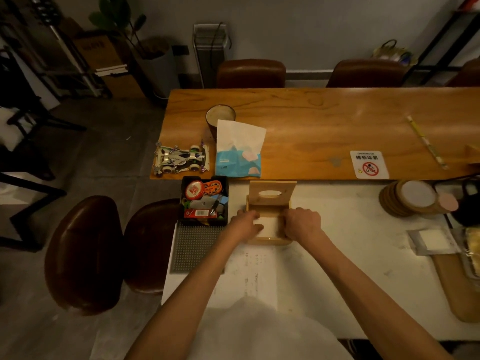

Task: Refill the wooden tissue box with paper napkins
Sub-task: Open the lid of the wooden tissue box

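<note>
- Two hands are working at the wooden tissue box (269,231), which is sitting near the far edge of the white table (350,268), directly ahead of you, its long axis running away from you.
- Your left hand (246,224) is curling over the box's left wall, fingers bent onto the paper napkins (270,226) inside.
- The hinged lid (271,193) is standing upright at the far end.
- Your right hand (302,223) is mirroring it on the right wall, loosely closed; both look equally near.
- The napkin pack (237,152) is lying beyond, on the wooden table's near edge.
</note>
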